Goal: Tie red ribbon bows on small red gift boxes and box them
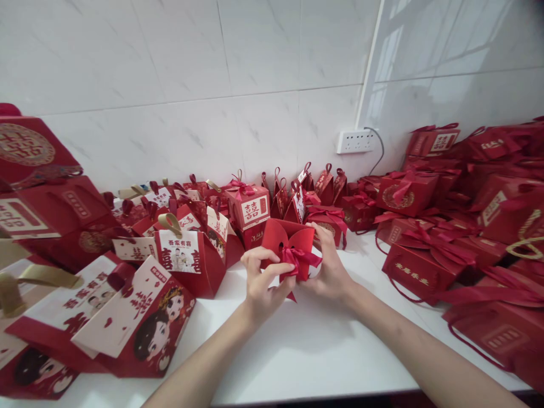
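Near the frame's centre, a red gift box [287, 231] sits between two hands, the left hand [264, 283] pinching its ribbon bow [301, 259] from the lower left, the right hand [331, 269] clasping its right side.

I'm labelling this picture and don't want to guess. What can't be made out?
Head view:
Part of the glossy crimson ribbon bow: covered by the left hand.
Far side of the small red card box: faces away.
Stacked red cardboard boxes, far left: cut off by the edge.
Finest print on the white card panel with black characters: too small.
Lower end of the thin grey cable: hidden behind red ribboned boxes.
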The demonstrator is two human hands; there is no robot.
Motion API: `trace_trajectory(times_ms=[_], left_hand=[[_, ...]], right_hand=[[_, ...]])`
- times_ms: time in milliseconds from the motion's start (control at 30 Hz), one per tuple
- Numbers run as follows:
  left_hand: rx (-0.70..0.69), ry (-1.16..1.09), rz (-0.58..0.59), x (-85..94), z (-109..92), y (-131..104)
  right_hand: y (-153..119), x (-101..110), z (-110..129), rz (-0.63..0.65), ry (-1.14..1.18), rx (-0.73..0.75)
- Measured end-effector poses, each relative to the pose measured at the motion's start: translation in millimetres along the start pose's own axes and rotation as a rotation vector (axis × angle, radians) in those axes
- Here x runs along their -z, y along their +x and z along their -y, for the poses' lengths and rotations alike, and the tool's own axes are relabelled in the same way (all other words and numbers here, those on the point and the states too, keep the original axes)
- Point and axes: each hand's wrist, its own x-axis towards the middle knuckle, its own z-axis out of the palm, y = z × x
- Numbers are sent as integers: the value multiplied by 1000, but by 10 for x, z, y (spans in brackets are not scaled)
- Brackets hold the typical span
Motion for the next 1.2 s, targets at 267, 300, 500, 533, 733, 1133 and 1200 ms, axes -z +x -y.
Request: trace_trajectory(times_ms=[267, 300, 500, 533, 733, 1133, 1200], left_hand=[[-6, 10, 2, -3, 2, 3], [-8, 11, 1, -3, 1, 4], [1, 14, 3, -2, -4, 6], [1, 15, 1, -2, -4, 5], [5, 23, 0, -8, 5, 2], [3, 10, 2, -7, 3, -3], [5, 4, 4, -7, 3, -7]], right_hand=[[10, 10, 5, -8, -29, 21], [11, 11, 7, -8, -29, 21], [11, 15, 5, -10, -20, 22], [12, 15, 3, -11, -23, 26], [8, 12, -3, -4, -36, 24], [15, 13, -1, -6, -27, 30], [15, 11, 0, -7, -20, 29]])
